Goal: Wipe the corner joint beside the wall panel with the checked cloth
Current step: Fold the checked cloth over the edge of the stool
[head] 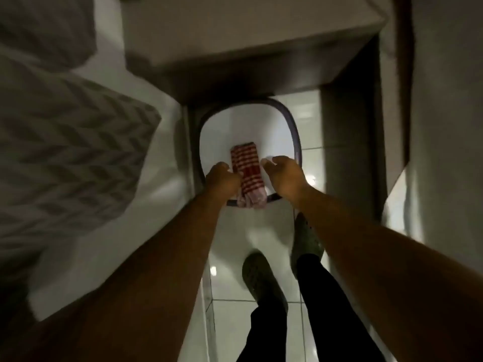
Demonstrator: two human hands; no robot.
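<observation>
A red-and-white checked cloth (248, 173) lies folded on a white seat with a dark rim (296, 137), its near end hanging over the front edge. My left hand (222, 178) is curled against the cloth's left side, touching it with the fingers. Just to the cloth's right hovers my right hand (283, 176), fingers bent and apart, holding nothing. The patterned wall panel (70, 147) fills the left of the view. A vertical corner joint (189, 142) runs between the white wall and the seat.
A pale box-like ledge (248, 30) juts out above the seat. A grey wall or door frame (366, 126) stands on the right. My two feet in dark shoes (264, 280) stand on glossy white floor tiles below the seat.
</observation>
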